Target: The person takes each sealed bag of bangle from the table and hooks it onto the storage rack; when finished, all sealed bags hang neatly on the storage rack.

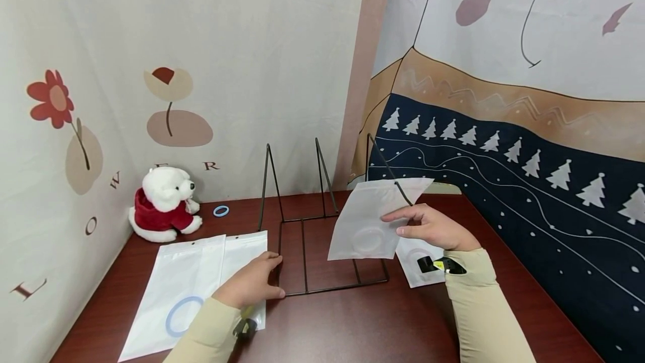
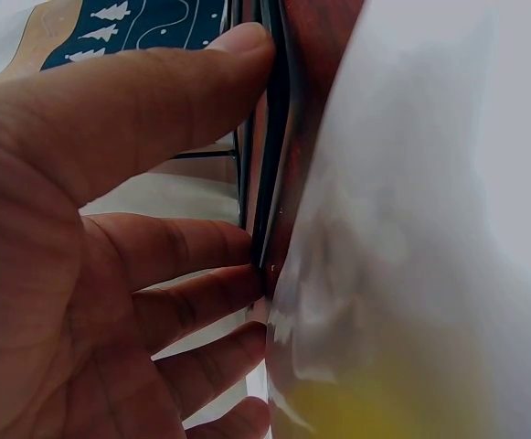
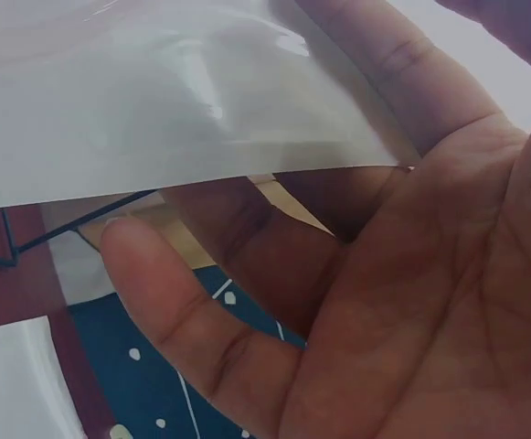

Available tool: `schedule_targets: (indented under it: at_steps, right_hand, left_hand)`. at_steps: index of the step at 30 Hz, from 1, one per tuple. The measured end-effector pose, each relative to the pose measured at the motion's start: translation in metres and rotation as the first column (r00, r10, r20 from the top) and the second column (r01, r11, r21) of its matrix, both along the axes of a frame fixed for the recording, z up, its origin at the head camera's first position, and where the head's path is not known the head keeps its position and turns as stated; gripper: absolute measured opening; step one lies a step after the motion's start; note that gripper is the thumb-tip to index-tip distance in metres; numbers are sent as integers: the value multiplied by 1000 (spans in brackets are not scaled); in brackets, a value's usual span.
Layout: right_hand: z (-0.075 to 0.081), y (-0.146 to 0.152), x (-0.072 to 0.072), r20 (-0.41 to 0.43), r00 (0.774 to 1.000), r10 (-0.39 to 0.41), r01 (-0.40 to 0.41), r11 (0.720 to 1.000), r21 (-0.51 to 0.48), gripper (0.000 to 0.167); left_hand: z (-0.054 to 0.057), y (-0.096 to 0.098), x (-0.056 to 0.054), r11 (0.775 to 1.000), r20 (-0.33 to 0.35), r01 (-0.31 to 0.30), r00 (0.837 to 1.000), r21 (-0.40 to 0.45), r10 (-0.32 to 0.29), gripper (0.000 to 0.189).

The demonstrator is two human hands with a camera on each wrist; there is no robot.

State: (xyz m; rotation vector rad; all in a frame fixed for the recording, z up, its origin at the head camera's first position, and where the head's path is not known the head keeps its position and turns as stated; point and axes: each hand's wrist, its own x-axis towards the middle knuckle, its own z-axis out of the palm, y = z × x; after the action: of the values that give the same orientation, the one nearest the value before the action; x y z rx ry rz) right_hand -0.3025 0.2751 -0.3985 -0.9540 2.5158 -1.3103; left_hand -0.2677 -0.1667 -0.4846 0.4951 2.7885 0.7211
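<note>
A black wire rack (image 1: pixel 304 256) with upright triangular prongs stands on the table. My left hand (image 1: pixel 253 282) rests at its front left corner, with fairly straight fingers and thumb against the wire (image 2: pixel 279 110). My right hand (image 1: pixel 428 226) holds a translucent white zip bag (image 1: pixel 360 212) by its right edge, index finger in front and other fingers behind. A pale ring shows through the bag. The rack's right prong crosses in front of its upper right part. A smaller white bag (image 1: pixel 418 279) lies below my right hand, partly hidden by the wrist camera.
Two overlapping white bags (image 1: pixel 196 262) lie at the left, one with a large blue ring (image 1: pixel 171 318). A small blue ring (image 1: pixel 220 211) and a white plush bear in red (image 1: pixel 163 206) are at the back left. Printed cloth (image 1: pixel 252 43) encloses the reddish-brown table (image 1: pixel 327 329).
</note>
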Motion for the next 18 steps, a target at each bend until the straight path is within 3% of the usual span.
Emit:
schedule_targets:
  at_steps: [18]
  right_hand:
    - [-10, 0, -7, 73, 996, -53, 50, 998, 40, 32]
  left_hand:
    - [1, 1, 1, 1000, -2, 6, 1000, 4, -6, 82]
